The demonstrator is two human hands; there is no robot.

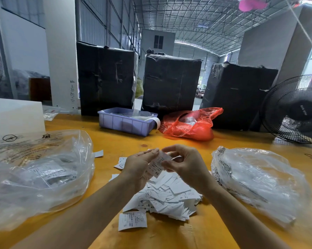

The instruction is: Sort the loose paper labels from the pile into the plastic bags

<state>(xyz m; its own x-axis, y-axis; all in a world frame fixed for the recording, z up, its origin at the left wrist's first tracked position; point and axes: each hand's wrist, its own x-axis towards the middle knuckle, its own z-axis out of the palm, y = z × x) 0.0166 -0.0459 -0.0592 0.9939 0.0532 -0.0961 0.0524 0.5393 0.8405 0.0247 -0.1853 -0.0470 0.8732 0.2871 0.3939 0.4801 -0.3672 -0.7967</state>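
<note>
A pile of loose white paper labels (167,198) lies on the yellow table (169,236) in front of me. Above the pile, my left hand (140,168) and my right hand (185,163) together pinch one small label marked XS (158,165), holding it up between them. A clear plastic bag (38,173) with several labels inside lies open at the left. A second clear plastic bag (257,180) lies at the right. One larger label (132,221) lies apart at the near edge of the pile.
At the back of the table stand a lilac plastic bin (126,123), a red plastic bag (191,125) and three black-wrapped boxes (171,83). A black fan (295,108) stands at the right. A white box (15,115) sits at the far left.
</note>
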